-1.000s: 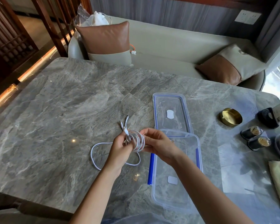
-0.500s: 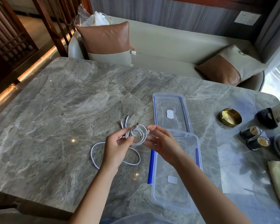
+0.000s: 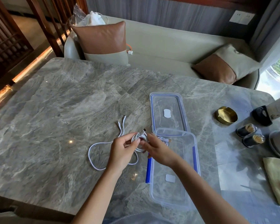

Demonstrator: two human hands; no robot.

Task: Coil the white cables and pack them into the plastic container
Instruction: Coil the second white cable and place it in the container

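White cable coil (image 3: 142, 137), gripped by left hand (image 3: 121, 152), right hand (image 3: 158, 151), partly hidden

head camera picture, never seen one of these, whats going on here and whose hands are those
There is no machine here. A person wears one wide-angle camera on the head, looking forward and down, so the two bare arms coming in from the bottom are the wearer's own. The left hand and the right hand together hold a small coil of white cable over a grey marble table. More white cable lies loose on the table beside the left hand. Right of the coil sits a clear plastic container, open, with its lid lying just beyond it. Further right are a brass dish, two small dark jars and a yellow cloth. A sofa with cushions stands behind the table.
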